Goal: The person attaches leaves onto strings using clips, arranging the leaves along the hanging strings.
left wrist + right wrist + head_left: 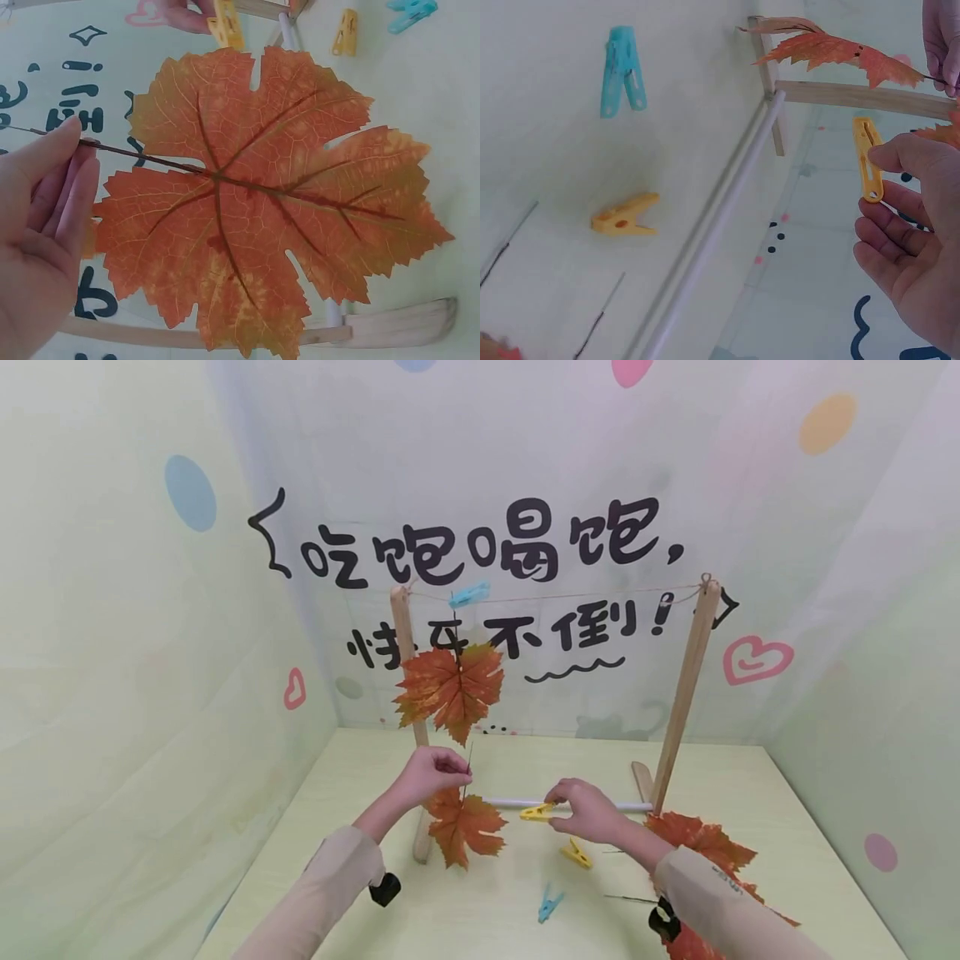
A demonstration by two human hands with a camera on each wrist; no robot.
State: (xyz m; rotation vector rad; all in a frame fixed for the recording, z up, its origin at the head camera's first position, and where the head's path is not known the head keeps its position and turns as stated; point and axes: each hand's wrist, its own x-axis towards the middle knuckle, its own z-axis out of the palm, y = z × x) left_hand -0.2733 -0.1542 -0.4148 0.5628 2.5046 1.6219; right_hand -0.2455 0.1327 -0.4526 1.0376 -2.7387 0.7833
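My left hand (435, 774) pinches the thin dark stem of an orange artificial maple leaf (262, 195), which hangs below the fingers in front of the left post. My right hand (588, 810) holds a yellow clothespin (868, 161) between thumb and fingers, above the table and to the right of the leaf. Another orange leaf (453, 685) hangs from a string (555, 597), its stem clipped by a blue clothespin (469, 595) near the string's left end.
Two wooden posts (684, 693) carry the string, joined low down by a white rod (716, 217). On the table (480, 918) lie a second yellow clothespin (577, 853) and a blue clothespin (550, 903). More orange leaves (705, 843) lie at the right, partly under my right forearm.
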